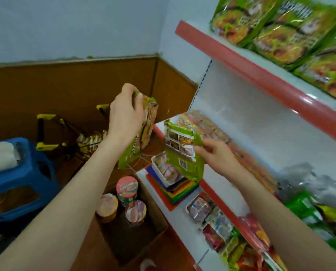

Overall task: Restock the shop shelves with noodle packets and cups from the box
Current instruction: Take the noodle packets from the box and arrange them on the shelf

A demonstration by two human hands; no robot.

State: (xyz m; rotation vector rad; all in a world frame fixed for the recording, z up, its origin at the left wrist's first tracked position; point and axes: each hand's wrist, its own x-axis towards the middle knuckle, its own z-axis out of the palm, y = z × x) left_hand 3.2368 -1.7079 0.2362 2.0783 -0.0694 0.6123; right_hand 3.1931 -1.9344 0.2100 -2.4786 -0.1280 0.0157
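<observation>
My left hand grips a stack of green noodle packets from above, holding it in the air over the floor left of the shelves. My right hand pinches the edge of one more green packet, back side toward me, in front of the middle shelf. Below, an open cardboard box on the floor holds three noodle cups. The top shelf, with its red front strip, carries rows of matching green packets.
A blue plastic stool stands at the left with a white bundle on it. A yellow-framed wire basket with packets sits by the brown wall. Lower shelves hold trays of small packets and mixed snack bags.
</observation>
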